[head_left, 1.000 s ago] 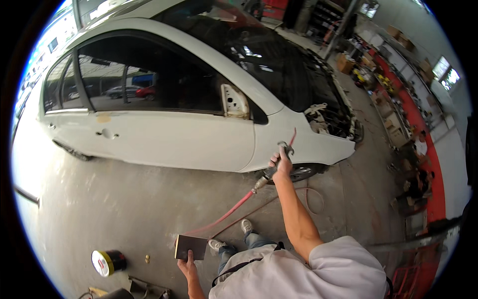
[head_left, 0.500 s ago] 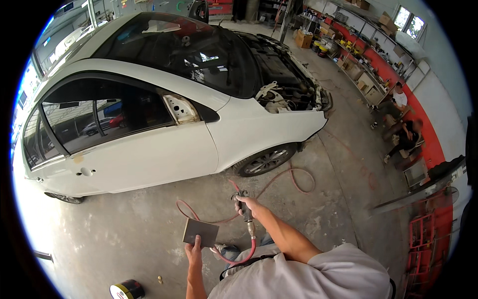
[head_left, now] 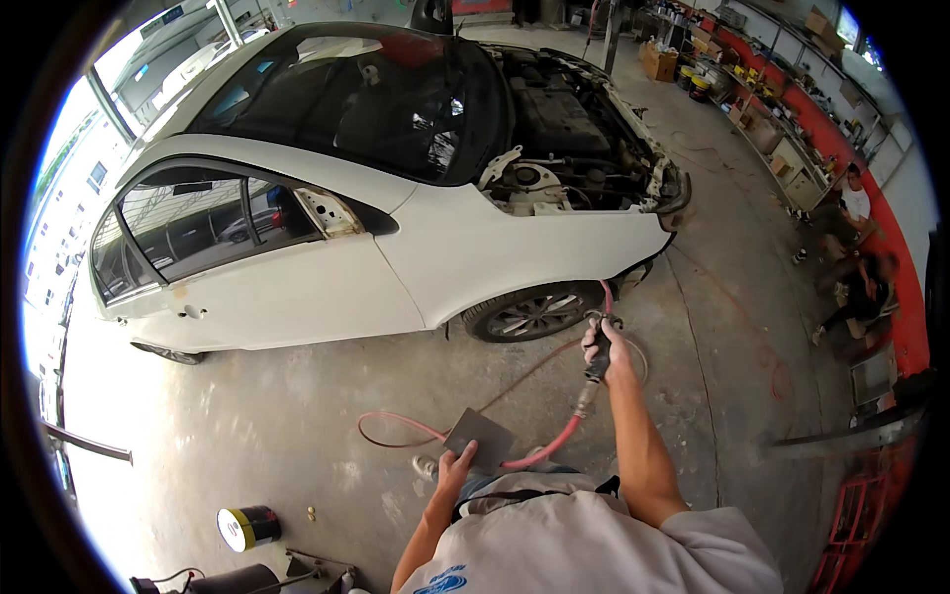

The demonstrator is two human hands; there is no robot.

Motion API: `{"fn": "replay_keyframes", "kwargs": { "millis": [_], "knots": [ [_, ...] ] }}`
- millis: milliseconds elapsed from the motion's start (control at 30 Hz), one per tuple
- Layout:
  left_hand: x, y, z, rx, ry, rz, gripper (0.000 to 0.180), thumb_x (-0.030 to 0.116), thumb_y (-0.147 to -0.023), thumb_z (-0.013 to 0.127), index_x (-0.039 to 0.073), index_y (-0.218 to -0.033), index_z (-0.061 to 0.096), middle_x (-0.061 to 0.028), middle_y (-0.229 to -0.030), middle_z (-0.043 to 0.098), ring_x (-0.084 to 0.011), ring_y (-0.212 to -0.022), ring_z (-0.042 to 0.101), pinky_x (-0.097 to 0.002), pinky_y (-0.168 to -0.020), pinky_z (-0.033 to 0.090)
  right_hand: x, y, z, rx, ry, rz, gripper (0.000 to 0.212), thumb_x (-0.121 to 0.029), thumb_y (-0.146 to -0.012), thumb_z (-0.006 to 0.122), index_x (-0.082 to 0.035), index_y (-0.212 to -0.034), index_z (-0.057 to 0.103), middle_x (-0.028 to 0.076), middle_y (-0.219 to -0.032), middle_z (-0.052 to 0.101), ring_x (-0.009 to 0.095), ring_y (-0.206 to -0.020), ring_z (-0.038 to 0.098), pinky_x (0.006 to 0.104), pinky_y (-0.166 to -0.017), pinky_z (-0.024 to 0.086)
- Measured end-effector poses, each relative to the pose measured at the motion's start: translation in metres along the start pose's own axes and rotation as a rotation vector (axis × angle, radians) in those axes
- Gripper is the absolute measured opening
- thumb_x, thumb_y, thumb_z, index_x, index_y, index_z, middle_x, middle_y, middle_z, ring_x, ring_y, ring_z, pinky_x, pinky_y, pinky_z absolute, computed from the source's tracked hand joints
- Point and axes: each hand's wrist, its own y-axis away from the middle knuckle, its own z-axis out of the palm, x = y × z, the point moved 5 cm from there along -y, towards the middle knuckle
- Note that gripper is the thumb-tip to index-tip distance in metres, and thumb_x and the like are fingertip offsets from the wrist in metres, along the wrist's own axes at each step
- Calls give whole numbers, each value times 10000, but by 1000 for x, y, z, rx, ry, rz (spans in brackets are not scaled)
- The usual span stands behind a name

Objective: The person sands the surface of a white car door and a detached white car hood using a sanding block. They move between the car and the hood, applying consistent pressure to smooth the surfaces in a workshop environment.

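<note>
In my right hand [head_left: 610, 348] is a dark air blow gun [head_left: 597, 364], fingers wrapped round its grip, held out toward the front wheel. A red air hose [head_left: 556, 445] joins it at a metal fitting on the lower end, and a pinkish-red length also shows above the hand. My left hand [head_left: 457, 465] grips a flat, dark grey rectangular sheet [head_left: 482, 438] by its near edge, thumb on top, close to my waist. Beyond both hands stands a white car [head_left: 297, 287], its bonnet off and engine bay [head_left: 569, 129] exposed. A bare metal patch [head_left: 330, 212] marks its mirror mount.
Hose loops [head_left: 396, 416] lie across the concrete floor [head_left: 297, 436]. A black and yellow bucket [head_left: 249, 528] lies at lower left, near some equipment [head_left: 247, 581]. Two people [head_left: 861, 292] sit by the red and white wall at right, with loaded shelves [head_left: 792, 148] behind and a red rack [head_left: 846, 520] nearer.
My right hand has moved right and forward with the blow gun, stretching out the arm. My left hand and the sheet have shifted right. The view has turned, and the hose has swung along.
</note>
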Motion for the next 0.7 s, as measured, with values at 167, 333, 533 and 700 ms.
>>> {"fn": "replay_keyframes", "kwargs": {
  "millis": [167,333,533,700],
  "knots": [
    [1,-9,78,-162,-237,82,468,402,-882,669,-40,-1036,696,-97,-944,718,-157,-874,639,-326,-798,490,-52,52,-9,31,264,-61,339,-302,-951,601,-121,-1233,551,28,-877,606,144,-762,596,264,-520,467],
    [24,-18,141,-206,36,-139,457,395,-889,669,-30,-1055,689,-84,-961,702,-166,-854,642,-301,-779,499,-97,125,31,4,145,-428,452,-319,-985,531,-97,-1371,451,22,-940,603,142,-833,579,274,-561,471],
    [21,-103,195,-218,-215,-47,504,470,-859,648,-15,-982,699,-98,-827,687,-216,-790,660,-366,-688,497,-201,165,24,-245,-98,-628,429,-346,-1006,500,-121,-1370,471,-10,-1071,517,106,-944,483,230,-645,474],
    [39,-144,233,-280,-539,52,548,532,-841,617,-10,-889,686,-195,-726,657,-290,-744,672,-415,-668,491,-317,193,35,-344,-104,-781,417,-296,-1015,492,-80,-1366,427,8,-1087,480,122,-969,476,264,-702,497]
  ]
}}
